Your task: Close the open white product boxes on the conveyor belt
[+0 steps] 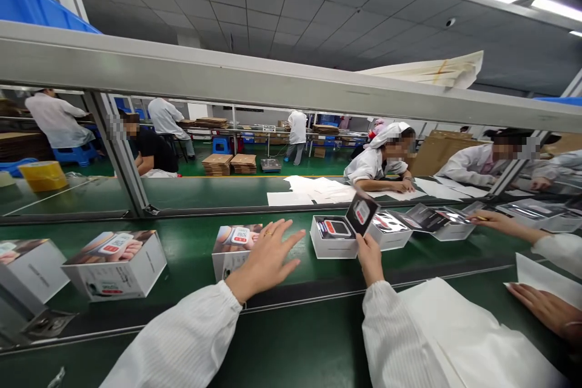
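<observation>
My left hand [266, 257] lies open, fingers stretched, on top of a closed white product box [230, 248] on the green belt [191, 254]. My right hand [369, 254] pinches the raised dark lid flap [361, 213] of an open white box [334, 236] that holds a white device with a red patch. Both arms wear white sleeves.
Two more closed boxes [116, 264] stand to the left on the belt. Several open boxes [431, 221] run to the right, where a co-worker's hands [493, 221] reach in. White paper sheets [318, 191] lie beyond. Workers sit across; a metal rail [273, 82] crosses overhead.
</observation>
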Motion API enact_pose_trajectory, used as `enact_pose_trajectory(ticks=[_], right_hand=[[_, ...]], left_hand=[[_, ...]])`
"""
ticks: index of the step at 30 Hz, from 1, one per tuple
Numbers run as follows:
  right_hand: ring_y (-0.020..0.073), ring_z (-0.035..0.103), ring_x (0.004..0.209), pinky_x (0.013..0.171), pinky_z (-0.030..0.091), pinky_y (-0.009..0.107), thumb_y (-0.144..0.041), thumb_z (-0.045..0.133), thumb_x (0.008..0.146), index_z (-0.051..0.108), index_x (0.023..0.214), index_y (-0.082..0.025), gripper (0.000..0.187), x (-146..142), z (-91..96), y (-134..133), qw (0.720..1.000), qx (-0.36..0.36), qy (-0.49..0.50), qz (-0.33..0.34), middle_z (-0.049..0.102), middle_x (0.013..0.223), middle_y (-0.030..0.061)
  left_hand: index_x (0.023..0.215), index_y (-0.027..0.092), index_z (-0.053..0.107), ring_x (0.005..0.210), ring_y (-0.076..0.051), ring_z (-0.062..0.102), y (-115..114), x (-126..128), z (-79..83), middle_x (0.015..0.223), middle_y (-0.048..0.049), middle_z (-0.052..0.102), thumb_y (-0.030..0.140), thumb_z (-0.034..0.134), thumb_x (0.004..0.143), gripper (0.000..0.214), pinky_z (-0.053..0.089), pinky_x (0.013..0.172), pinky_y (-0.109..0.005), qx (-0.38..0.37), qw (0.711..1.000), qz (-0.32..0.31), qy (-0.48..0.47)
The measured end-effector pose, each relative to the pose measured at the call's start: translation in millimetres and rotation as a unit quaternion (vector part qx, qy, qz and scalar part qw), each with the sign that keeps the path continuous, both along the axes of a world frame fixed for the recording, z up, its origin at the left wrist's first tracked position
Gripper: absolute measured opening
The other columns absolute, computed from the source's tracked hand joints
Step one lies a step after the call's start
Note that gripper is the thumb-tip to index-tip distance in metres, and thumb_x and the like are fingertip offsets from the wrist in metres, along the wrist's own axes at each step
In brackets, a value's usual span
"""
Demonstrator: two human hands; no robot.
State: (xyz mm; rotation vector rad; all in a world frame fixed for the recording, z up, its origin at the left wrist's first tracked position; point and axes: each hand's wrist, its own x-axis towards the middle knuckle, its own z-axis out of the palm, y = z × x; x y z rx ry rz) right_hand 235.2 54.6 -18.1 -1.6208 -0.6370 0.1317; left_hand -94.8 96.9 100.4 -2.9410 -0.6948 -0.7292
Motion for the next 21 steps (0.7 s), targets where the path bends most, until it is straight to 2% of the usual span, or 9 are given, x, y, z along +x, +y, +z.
enact_pose_trajectory(ticks=[3, 6, 8, 11, 13, 15, 18, 21], right_hand=[[0.0298, 0.053, 0.123, 0.108, 0.037, 0.044, -0.048, 0.052, 0.081, 0.067, 0.124, -0.024, 0.052, -23, 5.7, -14, 0.994, -0.013, -0.025, 0.109, 0.064, 0.130, 0.0058], [0.0263, 0.046, 0.132, 0.116, 0.027, 0.043, -0.044, 0.053, 0.081, 0.064, 0.129, -0.028, 0.052, -43, 10.5, -16, 0.975, -0.023, -0.040, 0.217, 0.055, 0.141, 0.0015], [0.0265, 0.045, 0.133, 0.117, 0.025, 0.044, -0.045, 0.056, 0.080, 0.066, 0.126, -0.030, 0.050, -52, 10.6, -13, 0.970, -0.043, -0.041, 0.236, 0.055, 0.141, 0.0014], [0.0279, 0.046, 0.133, 0.115, 0.030, 0.044, -0.052, 0.059, 0.080, 0.063, 0.130, -0.030, 0.054, -61, 6.4, -8, 0.967, -0.043, -0.023, 0.251, 0.053, 0.143, 0.0028], [0.0290, 0.049, 0.129, 0.112, 0.034, 0.045, -0.057, 0.060, 0.081, 0.059, 0.134, -0.029, 0.061, -65, 2.7, -6, 0.968, -0.033, -0.024, 0.248, 0.054, 0.142, 0.0044], [0.0300, 0.052, 0.126, 0.110, 0.035, 0.047, -0.059, 0.060, 0.081, 0.054, 0.139, -0.029, 0.065, -67, -0.1, -4, 0.972, -0.033, -0.036, 0.229, 0.057, 0.139, 0.0055], [0.0300, 0.053, 0.124, 0.109, 0.037, 0.047, -0.063, 0.058, 0.083, 0.051, 0.141, -0.030, 0.067, -66, -1.3, 2, 0.978, -0.030, -0.022, 0.203, 0.058, 0.137, 0.0056], [0.0279, 0.054, 0.124, 0.105, 0.043, 0.042, -0.069, 0.054, 0.083, 0.052, 0.139, -0.026, 0.071, -67, -2.0, 17, 0.977, 0.020, 0.052, 0.207, 0.058, 0.138, 0.0068]], left_hand=[[0.149, 0.025, 0.036, 0.148, -0.030, 0.015, -2, 23, -4.2, 0.160, -0.0127, 0.020, 0.027, 0.053, 0.094, 0.058, 0.026, 0.117, -0.049, 0.013, 0.996, 0.016, -0.084], [0.152, 0.022, 0.030, 0.150, -0.028, 0.006, 9, 50, -14.2, 0.162, -0.0105, 0.016, 0.021, 0.049, 0.092, 0.063, 0.020, 0.119, -0.049, -0.027, 0.996, 0.024, -0.087], [0.153, 0.018, 0.027, 0.150, -0.030, 0.011, 22, 66, -29.1, 0.160, -0.0130, 0.022, 0.015, 0.050, 0.087, 0.069, 0.019, 0.119, -0.051, -0.091, 0.995, 0.023, -0.042], [0.155, 0.011, 0.019, 0.140, -0.031, 0.038, 39, 74, -59.4, 0.151, -0.0201, 0.040, 0.008, 0.051, 0.079, 0.082, 0.035, 0.112, -0.047, -0.165, 0.986, 0.032, 0.003], [0.157, 0.012, 0.006, 0.133, -0.029, 0.047, 45, 69, -77.2, 0.150, -0.0201, 0.040, 0.006, 0.050, 0.078, 0.090, 0.043, 0.106, -0.041, -0.185, 0.982, 0.035, 0.007], [0.157, 0.015, -0.006, 0.134, -0.026, 0.046, 47, 60, -87.2, 0.154, -0.0181, 0.035, 0.006, 0.049, 0.078, 0.096, 0.043, 0.105, -0.038, -0.193, 0.981, 0.033, 0.006], [0.157, 0.023, -0.009, 0.135, -0.028, 0.042, 46, 46, -83.0, 0.155, -0.0144, 0.033, 0.009, 0.054, 0.078, 0.103, 0.039, 0.108, -0.042, -0.186, 0.982, 0.026, 0.009], [0.157, 0.038, 0.006, 0.142, -0.037, 0.025, 44, 39, -56.4, 0.160, -0.0087, 0.020, 0.014, 0.067, 0.073, 0.106, 0.024, 0.113, -0.055, -0.143, 0.989, 0.026, 0.013]])
